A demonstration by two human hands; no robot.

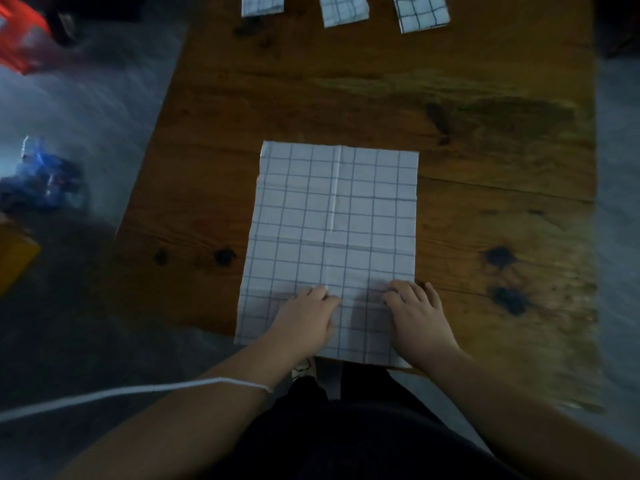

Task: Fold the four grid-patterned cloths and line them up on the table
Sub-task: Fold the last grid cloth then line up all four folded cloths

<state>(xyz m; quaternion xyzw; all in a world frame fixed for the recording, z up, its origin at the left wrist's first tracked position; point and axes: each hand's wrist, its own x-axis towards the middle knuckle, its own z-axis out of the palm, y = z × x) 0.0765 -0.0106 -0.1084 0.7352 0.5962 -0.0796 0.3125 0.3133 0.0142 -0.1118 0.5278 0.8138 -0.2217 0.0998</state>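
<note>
A white cloth with a dark grid (pixel 332 237) lies spread flat on the wooden table (pixel 467 150), its near edge at the table's front. Crease lines cross it lengthwise and crosswise. My left hand (pixel 306 318) and my right hand (pixel 417 315) rest palm-down on the cloth's near part, fingers slightly apart, holding nothing. Three folded grid cloths sit in a row at the far edge: left (pixel 262 4), middle (pixel 343 9), right (pixel 420 11), each partly cut off by the top of the view.
Left of the table on the grey floor are a blue object (pixel 41 174), a red object (pixel 20 32) and a yellow box (pixel 14 258). A white cord (pixel 138 389) runs across my left forearm. The table has dark knots.
</note>
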